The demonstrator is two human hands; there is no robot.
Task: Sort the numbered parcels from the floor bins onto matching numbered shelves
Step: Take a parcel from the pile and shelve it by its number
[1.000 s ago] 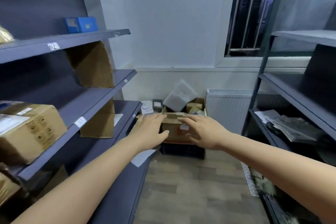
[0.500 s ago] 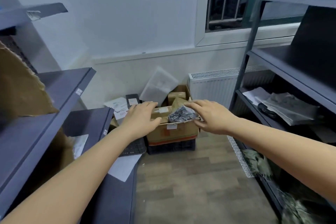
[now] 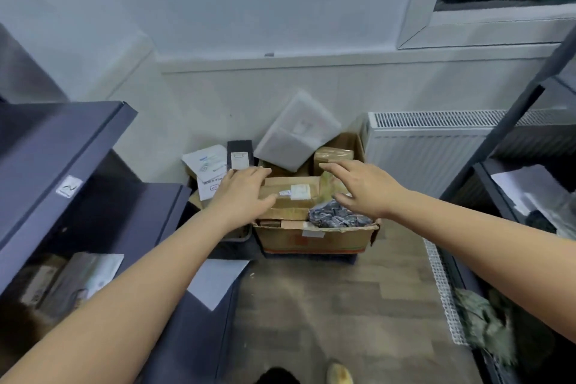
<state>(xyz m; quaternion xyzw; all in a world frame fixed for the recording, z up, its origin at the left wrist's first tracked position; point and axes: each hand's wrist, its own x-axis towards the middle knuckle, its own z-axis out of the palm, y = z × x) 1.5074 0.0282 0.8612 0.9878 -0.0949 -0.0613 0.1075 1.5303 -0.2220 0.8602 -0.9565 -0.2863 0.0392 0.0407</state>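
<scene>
Pale blue walls and a white panel radiator (image 3: 436, 150) are seen behind a narrow aisle of wood-pattern flooring (image 3: 327, 305), flanked by dark grey metal shelving on the left (image 3: 62, 146) and on the right (image 3: 505, 140). A small white label (image 3: 69, 186) is fixed to the front edge of a left shelf; its marking cannot be read with certainty.

Against the back wall an open brown cardboard bin (image 3: 314, 238) is set on the floor, filled with parcels. A flat brown cardboard parcel with a white label (image 3: 290, 196) lies across the top of the bin. Beside it, at the bin's front right corner, a crumpled dark grey plastic bag (image 3: 338, 217) is seen. A white padded envelope (image 3: 296, 131) is propped upright against the wall behind, with a small brown box (image 3: 332, 157) just beside it. White printed paper mailers (image 3: 207, 170) and a slim black package (image 3: 240, 154) stand at the bin's left.

The left hand (image 3: 241, 195) is laid on the left end of the flat brown parcel, fingers extended and thumb over its near edge; no closed grip is shown. The right hand (image 3: 364, 188) is held just above the parcel's right end and the grey bag, its grip wide and holding nothing.
</scene>
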